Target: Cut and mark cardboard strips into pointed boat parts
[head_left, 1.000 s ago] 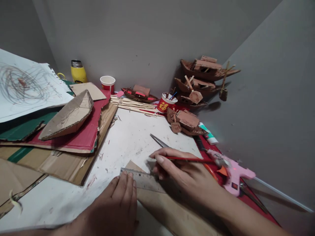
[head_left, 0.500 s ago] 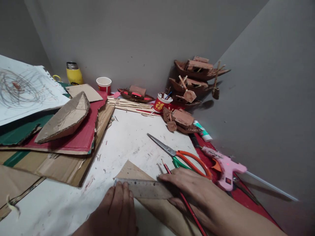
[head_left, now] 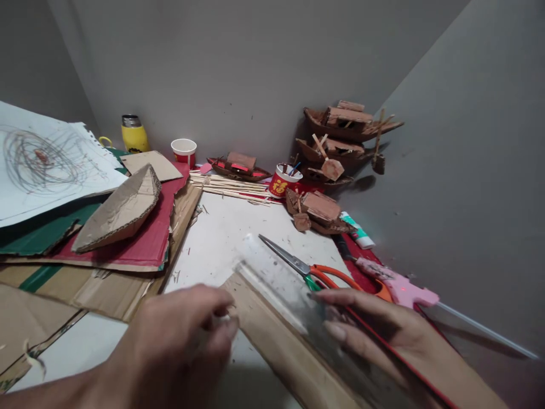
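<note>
A clear ruler (head_left: 285, 284), blurred by motion, slants above a brown cardboard piece (head_left: 272, 335) on the white tabletop. My right hand (head_left: 374, 329) grips the ruler between thumb and fingers, with a red pencil (head_left: 395, 355) lying along the same hand. My left hand (head_left: 183, 329) is blurred and curled at the cardboard's left edge; whether it pinches the cardboard is unclear. Just beyond the ruler lie scissors (head_left: 309, 270) with orange and green handles, partly hidden by my right hand.
Cardboard sheets (head_left: 102, 292) and a cardboard boat hull (head_left: 121, 213) lie at left. Brown model boats (head_left: 344, 122), wooden sticks (head_left: 234, 187) and a red cup (head_left: 281, 184) stand behind. A pink glue gun (head_left: 404, 289) is at right.
The ruler has turned from lying across the cardboard to a steep slant. My left hand has come off it and curled. My right hand has moved right with ruler and pencil.
</note>
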Tool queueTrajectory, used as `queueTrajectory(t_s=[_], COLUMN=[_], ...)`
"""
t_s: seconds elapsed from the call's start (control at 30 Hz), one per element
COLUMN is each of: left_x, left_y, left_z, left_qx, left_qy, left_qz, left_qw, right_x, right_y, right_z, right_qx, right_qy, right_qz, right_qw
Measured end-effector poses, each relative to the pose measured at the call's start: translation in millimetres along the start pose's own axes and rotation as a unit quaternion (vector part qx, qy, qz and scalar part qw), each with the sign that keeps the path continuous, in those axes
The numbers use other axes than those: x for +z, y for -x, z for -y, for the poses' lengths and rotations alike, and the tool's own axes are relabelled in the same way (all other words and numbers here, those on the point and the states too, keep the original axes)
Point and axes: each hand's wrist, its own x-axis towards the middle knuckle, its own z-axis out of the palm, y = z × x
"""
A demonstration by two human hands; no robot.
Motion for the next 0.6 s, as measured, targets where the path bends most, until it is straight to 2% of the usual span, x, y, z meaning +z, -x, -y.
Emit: queueTrajectory(t_s=[0.03, 0.1, 0.17, 0.23, 0.3, 0.37, 0.4, 0.5, 0.6], left_x=[-1.3, 2.5, 9.7, 14.6, 14.9, 12.0, 10.2, 6.5, 6.5], left_y=[-3, -6, -6, -6, -7, -11, -13, -17, -19], left_z=[0, 2, 3, 3, 3, 5, 7, 14, 19], left_qx=[-0.079, -0.205, -0.273, -0.309, -0.33, -0.35, -0.359, -0.388, -0.406], left_qy=[0.097, 0.286, 0.425, 0.475, 0.476, 0.464, 0.459, 0.431, 0.394], left_qz=[-0.002, 0.02, 0.065, 0.103, 0.125, 0.13, 0.125, 0.122, 0.158], left_qw=[0.992, 0.936, 0.861, 0.818, 0.806, 0.804, 0.803, 0.806, 0.81], right_x=[2, 11, 27, 46, 63, 72, 73, 69, 63], right_y=[2, 7, 11, 13, 11, 7, 4, 0, -2], right_z=[3, 11, 19, 22, 20, 15, 13, 11, 12], right_qx=[0.028, 0.075, 0.097, 0.081, -0.022, -0.091, -0.102, -0.018, 0.07], right_qy=[-0.032, -0.106, -0.18, -0.235, -0.229, -0.172, -0.156, -0.183, -0.219], right_qz=[-0.017, -0.013, 0.036, 0.096, 0.161, 0.161, 0.14, 0.055, 0.023], right_qw=[0.999, 0.991, 0.978, 0.964, 0.96, 0.967, 0.972, 0.981, 0.973])
